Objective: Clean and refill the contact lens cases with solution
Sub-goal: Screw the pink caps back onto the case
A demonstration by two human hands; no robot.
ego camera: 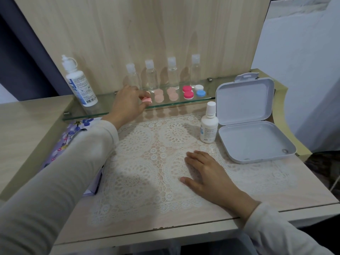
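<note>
Several contact lens cases sit in a row on a glass shelf [88,112]. My left hand [127,103] reaches to the shelf and pinches the leftmost pink lens case [146,100]. To its right lie two pale peach cases [159,95] [172,93], a red case [188,92] and a white and blue case [200,90]. A large solution bottle [79,83] stands at the shelf's left end. A small white solution bottle [209,123] stands on the lace mat. My right hand [204,171] rests flat on the lace mat [147,162], holding nothing.
Several clear small bottles [151,76] stand at the back of the shelf against a wooden panel. An open grey plastic box [253,140] lies at the right. A floral purple box [73,133] sits at the left under my sleeve.
</note>
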